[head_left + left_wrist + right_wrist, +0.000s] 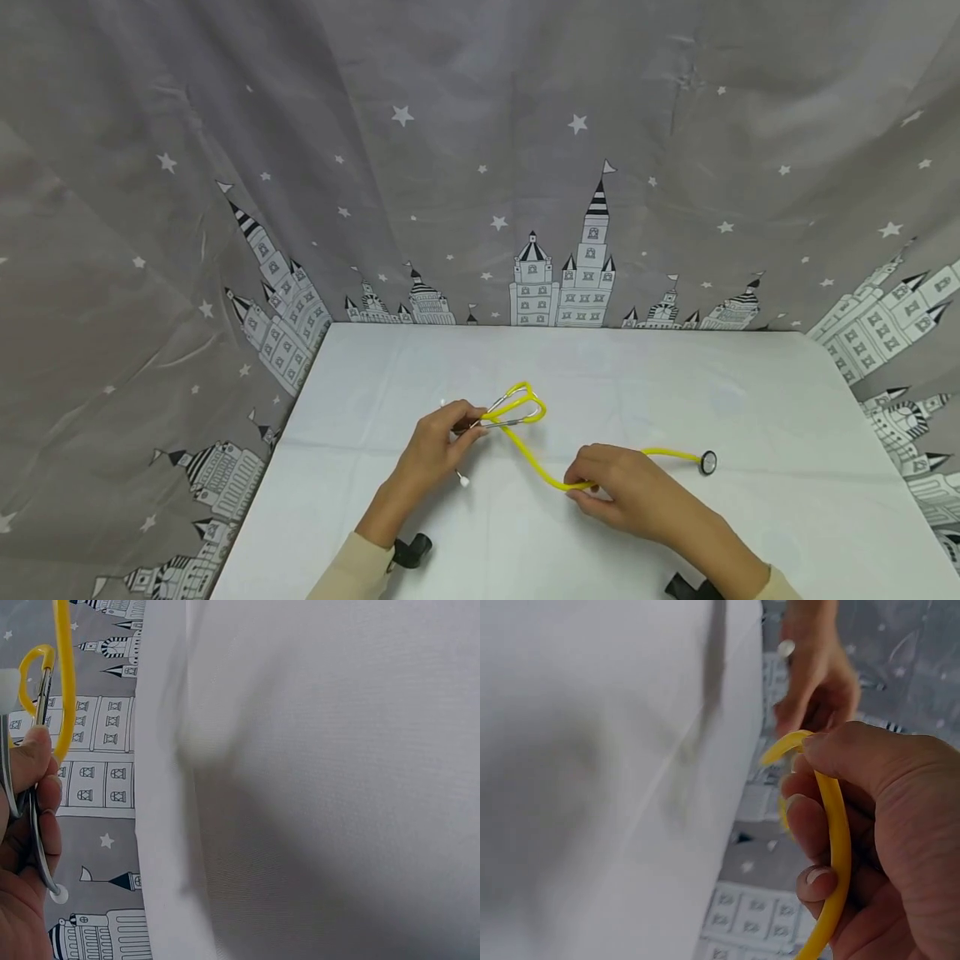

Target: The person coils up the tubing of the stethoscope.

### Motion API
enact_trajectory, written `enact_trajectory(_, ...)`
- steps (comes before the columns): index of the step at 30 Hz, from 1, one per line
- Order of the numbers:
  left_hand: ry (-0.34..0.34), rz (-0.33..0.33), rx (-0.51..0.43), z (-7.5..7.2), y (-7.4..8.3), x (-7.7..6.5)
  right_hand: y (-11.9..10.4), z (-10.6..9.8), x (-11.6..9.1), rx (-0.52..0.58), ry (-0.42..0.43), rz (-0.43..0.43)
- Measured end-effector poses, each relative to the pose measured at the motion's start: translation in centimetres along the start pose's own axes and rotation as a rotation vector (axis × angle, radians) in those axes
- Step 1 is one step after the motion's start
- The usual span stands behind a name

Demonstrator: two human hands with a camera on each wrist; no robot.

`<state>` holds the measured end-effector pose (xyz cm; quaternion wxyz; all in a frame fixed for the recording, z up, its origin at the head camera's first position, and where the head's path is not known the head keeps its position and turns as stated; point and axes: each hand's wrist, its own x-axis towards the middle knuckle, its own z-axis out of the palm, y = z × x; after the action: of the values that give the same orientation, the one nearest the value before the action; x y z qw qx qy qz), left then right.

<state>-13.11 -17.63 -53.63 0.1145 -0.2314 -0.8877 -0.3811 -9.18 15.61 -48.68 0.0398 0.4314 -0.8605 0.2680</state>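
A stethoscope with yellow tubing (534, 457) stretches between the two hands over the white table. My left hand (435, 442) pinches its metal ear tubes, with the yellow loop pointing away to the right. One white ear tip (463, 480) hangs below that hand. In the left wrist view, thumb and fingers close round the metal tubes (37, 832). My right hand (626, 492) grips the tubing farther along, and in the right wrist view the yellow tube (835, 847) runs across its curled fingers. Beyond the right hand, the round black-rimmed chest piece (707, 462) sticks out at the tube's end.
A white table (795, 400) lies under both hands. Grey curtain cloth (450, 100) printed with stars and castles surrounds its back and sides. Black wrist camera mounts (412, 551) are strapped at both wrists.
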Motion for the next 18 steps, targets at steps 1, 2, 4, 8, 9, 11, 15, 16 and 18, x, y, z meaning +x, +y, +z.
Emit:
enact_trajectory(1,-0.002,-0.006,0.003,0.0,0.0,0.0,-0.4,-0.1,0.2,-0.005,0.011,-0.024)
enact_trajectory(2,-0.002,-0.01,0.008,0.1,0.0,0.0,-0.7,-0.2,0.3,-0.009,0.019,-0.045)
enact_trajectory(4,-0.005,-0.018,0.007,0.1,0.0,0.1,-1.4,-0.5,0.7,-0.013,0.033,-0.082)
enact_trajectory(8,-0.011,-0.021,0.007,0.2,0.0,0.0,-2.5,-0.9,1.5,-0.041,0.077,-0.151)
enact_trajectory(9,-0.013,-0.02,0.007,0.2,0.0,0.0,-2.7,-1.0,1.8,-0.047,0.087,-0.162)
enact_trajectory(11,-0.016,-0.014,0.01,0.3,0.0,0.0,-3.1,-1.3,2.2,-0.054,0.103,-0.175)
enact_trajectory(15,-0.023,0.0,0.01,0.4,-0.2,-0.2,-3.7,-2.0,3.1,-0.057,0.119,-0.168)
enact_trajectory(16,-0.025,0.0,0.007,0.5,-0.2,-0.2,-3.8,-2.1,3.3,-0.057,0.121,-0.167)
enact_trajectory(18,-0.026,0.001,0.003,0.5,-0.3,-0.2,-4.0,-2.4,3.7,-0.06,0.121,-0.165)
